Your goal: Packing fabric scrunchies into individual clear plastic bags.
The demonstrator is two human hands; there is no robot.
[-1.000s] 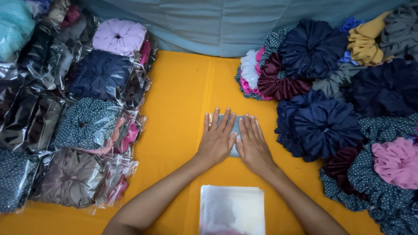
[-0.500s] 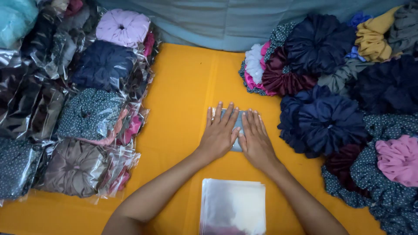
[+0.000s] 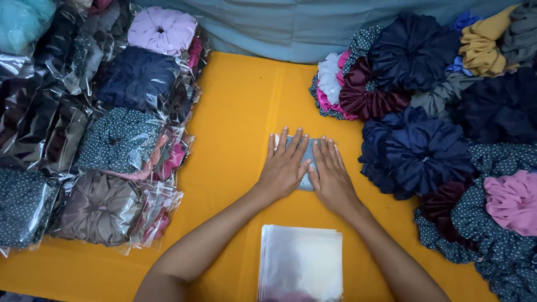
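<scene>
Both my hands lie flat, side by side, on a small grey-blue packet in the middle of the orange table. My left hand covers its left part with fingers spread. My right hand covers its right part. Most of the packet is hidden under my palms. A stack of clear plastic bags lies just below my wrists, near the front edge.
Bagged scrunchies in several colours are piled along the left side. Loose scrunchies, navy, maroon, pink and mustard, are heaped on the right. A grey-blue cloth covers the far side.
My hands stay pressed on the packet in the same place. Only the camera has shifted slightly.
</scene>
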